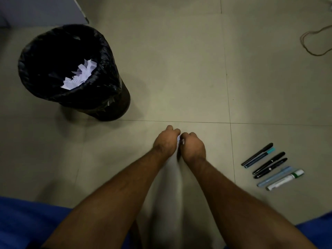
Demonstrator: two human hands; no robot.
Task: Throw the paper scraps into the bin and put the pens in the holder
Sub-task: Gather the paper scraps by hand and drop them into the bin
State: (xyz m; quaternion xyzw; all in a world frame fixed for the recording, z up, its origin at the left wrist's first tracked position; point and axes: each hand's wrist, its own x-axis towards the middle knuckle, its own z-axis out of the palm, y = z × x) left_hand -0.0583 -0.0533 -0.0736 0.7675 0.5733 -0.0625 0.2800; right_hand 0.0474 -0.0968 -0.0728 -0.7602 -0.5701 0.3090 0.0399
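Both hands are reaching down to the tiled floor (179,69) and meeting knuckle to knuckle just below a tile seam. The left hand (166,141) and the right hand (193,146) are each curling their fingers inward, and between them a small white paper scrap (179,140) is showing, only a sliver of it visible; the two are pinching it together, each grip nearly shut around it.

Up to the left the bin (75,72) is standing upright, lined with a glossy black bag folded over its rim, and torn white paper scraps in the bin (79,76) are lying in a jagged heap against the inner wall nearest the hands.

To the right of the hands, well apart from them, the pens (271,167) are lying side by side in a slanted row on the floor: black ones, a teal-tipped one, a pale blue one and a white marker with a green band

A thin cord (312,42) is looping at the far right
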